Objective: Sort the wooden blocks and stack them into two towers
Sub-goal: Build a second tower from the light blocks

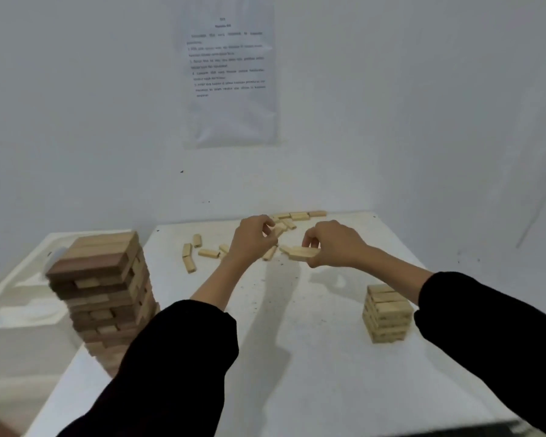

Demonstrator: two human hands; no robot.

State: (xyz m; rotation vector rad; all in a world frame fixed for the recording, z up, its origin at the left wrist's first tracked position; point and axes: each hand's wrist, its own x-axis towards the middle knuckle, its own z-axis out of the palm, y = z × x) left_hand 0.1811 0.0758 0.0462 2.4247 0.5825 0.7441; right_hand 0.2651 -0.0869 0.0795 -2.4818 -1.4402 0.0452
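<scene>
Standing are a tall tower [101,294] and a short tower [386,313]; the left hand [252,239] pinches a small block [278,230], the right hand [333,244] a longer block [301,252]; loose blocks [208,253] await stacking.

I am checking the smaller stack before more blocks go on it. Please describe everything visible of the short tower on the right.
The short tower is made of pale wooden blocks laid flat in crossed layers, several layers high. It stands upright on the white table, near its right side. The right sleeve passes beside it; no hand touches it.
</scene>
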